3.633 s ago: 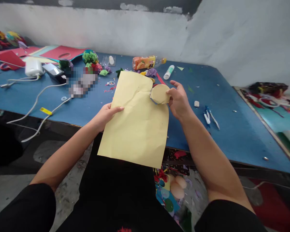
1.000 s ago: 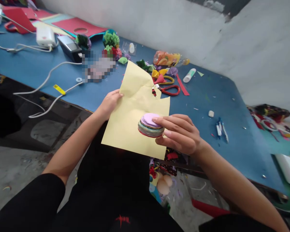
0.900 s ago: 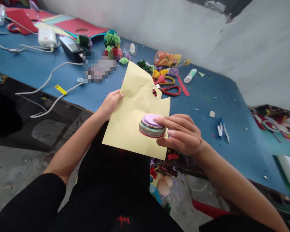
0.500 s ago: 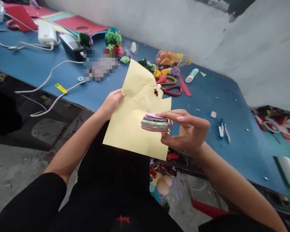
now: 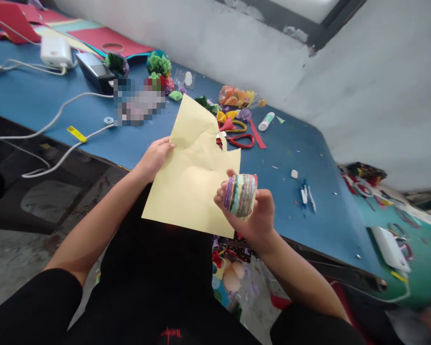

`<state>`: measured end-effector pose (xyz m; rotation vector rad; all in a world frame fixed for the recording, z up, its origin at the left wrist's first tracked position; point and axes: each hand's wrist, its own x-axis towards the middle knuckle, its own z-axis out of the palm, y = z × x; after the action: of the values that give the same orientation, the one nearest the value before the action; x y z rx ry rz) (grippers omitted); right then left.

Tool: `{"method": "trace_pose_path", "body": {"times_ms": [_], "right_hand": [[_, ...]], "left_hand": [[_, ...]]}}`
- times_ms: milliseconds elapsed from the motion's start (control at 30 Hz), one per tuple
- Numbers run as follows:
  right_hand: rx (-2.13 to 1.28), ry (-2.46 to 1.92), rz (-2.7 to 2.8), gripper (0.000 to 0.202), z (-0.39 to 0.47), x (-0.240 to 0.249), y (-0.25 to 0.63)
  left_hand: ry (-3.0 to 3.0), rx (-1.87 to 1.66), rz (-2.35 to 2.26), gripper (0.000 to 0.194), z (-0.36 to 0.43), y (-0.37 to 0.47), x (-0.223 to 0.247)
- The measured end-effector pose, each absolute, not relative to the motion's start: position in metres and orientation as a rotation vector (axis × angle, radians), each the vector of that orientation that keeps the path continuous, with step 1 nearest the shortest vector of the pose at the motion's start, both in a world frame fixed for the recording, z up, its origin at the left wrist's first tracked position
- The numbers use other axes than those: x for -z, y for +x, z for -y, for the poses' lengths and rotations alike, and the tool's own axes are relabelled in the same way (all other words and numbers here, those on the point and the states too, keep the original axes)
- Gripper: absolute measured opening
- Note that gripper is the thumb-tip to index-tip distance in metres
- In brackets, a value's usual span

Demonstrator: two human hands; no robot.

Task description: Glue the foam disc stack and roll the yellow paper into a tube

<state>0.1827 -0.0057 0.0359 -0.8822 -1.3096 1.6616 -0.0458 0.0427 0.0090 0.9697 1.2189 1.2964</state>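
Observation:
My left hand (image 5: 157, 157) pinches the left edge of a pale yellow paper sheet (image 5: 187, 187), which has cut-outs along its upper right side. My right hand (image 5: 256, 215) grips a thick stack of small colored paper pieces (image 5: 241, 194), with its layered edges turned up toward me. Purple, green, cream, grey and red layers show in it. The stack is in front of the sheet's lower right part. Just beyond the sheet lie scissors with red handles (image 5: 242, 141) and a second pair with yellow handles (image 5: 239, 126).
On the blue table (image 5: 283, 158) are a red paper strip (image 5: 257, 134), a glue stick (image 5: 266, 121), an orange-labelled bottle (image 5: 237, 97), an eraser (image 5: 294, 174) and a compass (image 5: 308, 194). White cables (image 5: 62, 115) trail over the front edge at left. Paper flowers (image 5: 160, 67) stand near the wall.
My right hand has turned the stack from lying flat to standing on edge and lowered it slightly. The view has shifted to the right. My left hand keeps its hold on the sheet.

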Motion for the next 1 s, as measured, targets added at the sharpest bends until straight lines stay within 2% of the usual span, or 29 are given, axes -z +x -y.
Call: {"method": "trace_pose_path", "body": {"times_ms": [200,333,533,767,833,1000], "right_hand": [[-1.733,-0.938,1.224,0.052,-0.002,-0.035,0.181],[-1.581,-1.097,1.416,0.061,-0.032,-0.043,0.179],[-1.45,-1.389,1.71,0.064,-0.07,-0.048,0.174],[-1.45,-1.414,1.829,0.069,-0.076,-0.045,0.171],[-1.329,-1.415,1.882,0.072,-0.08,-0.042,0.174],[-0.745,-1.345,2.207,0.077,-0.087,-0.041,0.19]], "left_hand": [[0.923,-1.322,-1.174,0.038,-0.041,-0.042,-0.012],[0.87,-1.314,-1.158,0.038,-0.04,-0.04,-0.017],[0.803,-1.329,-1.163,0.032,-0.041,-0.04,-0.018],[0.816,-1.304,-1.213,0.033,-0.042,-0.04,-0.019],[0.827,-1.294,-1.224,0.035,-0.043,-0.04,-0.018],[0.919,-1.291,-1.267,0.034,-0.048,-0.045,-0.011]]}}
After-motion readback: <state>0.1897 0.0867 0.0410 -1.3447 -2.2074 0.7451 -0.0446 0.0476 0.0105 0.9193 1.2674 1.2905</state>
